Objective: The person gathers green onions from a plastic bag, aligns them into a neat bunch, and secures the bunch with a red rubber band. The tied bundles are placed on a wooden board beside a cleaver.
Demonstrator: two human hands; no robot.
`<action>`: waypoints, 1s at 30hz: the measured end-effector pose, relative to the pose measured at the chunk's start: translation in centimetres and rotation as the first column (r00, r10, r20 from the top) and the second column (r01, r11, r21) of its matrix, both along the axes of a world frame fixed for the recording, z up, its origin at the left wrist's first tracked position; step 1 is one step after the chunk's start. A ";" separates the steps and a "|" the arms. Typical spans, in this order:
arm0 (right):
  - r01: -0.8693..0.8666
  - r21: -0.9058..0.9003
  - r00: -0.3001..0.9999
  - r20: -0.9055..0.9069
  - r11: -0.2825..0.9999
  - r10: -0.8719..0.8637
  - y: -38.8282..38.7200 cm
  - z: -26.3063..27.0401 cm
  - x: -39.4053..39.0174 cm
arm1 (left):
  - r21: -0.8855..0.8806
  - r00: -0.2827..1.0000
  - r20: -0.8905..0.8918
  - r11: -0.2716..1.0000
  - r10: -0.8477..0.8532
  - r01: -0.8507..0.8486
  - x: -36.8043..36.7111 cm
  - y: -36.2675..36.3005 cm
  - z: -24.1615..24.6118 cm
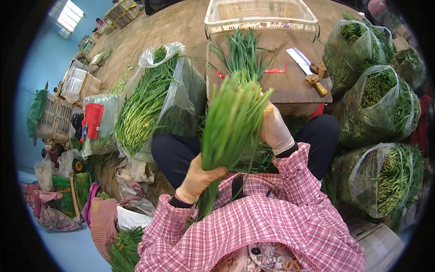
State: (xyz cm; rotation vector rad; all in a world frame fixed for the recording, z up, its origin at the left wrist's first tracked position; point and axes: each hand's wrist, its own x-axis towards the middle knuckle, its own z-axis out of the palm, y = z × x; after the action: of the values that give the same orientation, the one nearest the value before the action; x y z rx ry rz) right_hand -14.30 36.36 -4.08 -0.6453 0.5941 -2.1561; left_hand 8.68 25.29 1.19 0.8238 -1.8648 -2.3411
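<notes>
My gloved left hand (200, 176) grips a thick bunch of garlic chives (226, 125) low on its leaves, in front of my lap. The pale stem ends point up and away from me, blurred by motion. My gloved right hand (275, 127) is at the right side of the stem ends, its fingers partly hidden behind them. Beyond, another pile of chives (242, 51) lies on a brown board (278, 86), across a red strip (276, 71). A cleaver (300, 61) with a yellow handle and cloth around it rests at the board's right.
A white plastic crate (261, 23) stands behind the board. An open plastic bag (185, 91) of chives stands at left. Several bulging bags of greens (377, 98) line the right side. A white bucket (134, 217) and more chives (125, 250) are at lower left.
</notes>
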 end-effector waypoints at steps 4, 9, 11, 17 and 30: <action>0.097 0.070 0.995 0.009 0.993 -0.098 0.1 2.5 -2.0 | -0.636 0.994 -0.052 0.771 -0.098 0.043 -1.9 2.3 -2.6; 0.039 0.224 0.993 0.101 0.974 -0.063 -0.3 2.9 -3.1 | -0.762 0.989 0.066 0.634 -0.130 0.135 -2.1 3.0 -4.1; 0.017 0.215 0.998 0.062 0.977 -0.031 -0.6 2.8 -3.4 | -0.730 0.982 0.049 0.664 -0.182 0.160 -2.4 2.7 -4.0; 0.066 0.239 0.995 -0.091 0.969 -0.045 -1.6 2.6 -5.2 | -0.221 0.965 -0.026 0.943 -0.259 0.248 -4.5 1.0 -4.0; 0.042 0.287 0.985 -0.175 0.957 0.009 -1.6 0.7 -7.0 | -0.278 0.974 -0.041 0.939 -0.223 0.203 -6.2 1.5 -5.6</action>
State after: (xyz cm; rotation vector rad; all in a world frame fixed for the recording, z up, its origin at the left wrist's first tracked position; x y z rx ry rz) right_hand -21.25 34.76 -3.38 -0.6709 0.9924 -1.9858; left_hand 2.44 26.82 -4.45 0.5239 -2.2777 -2.1149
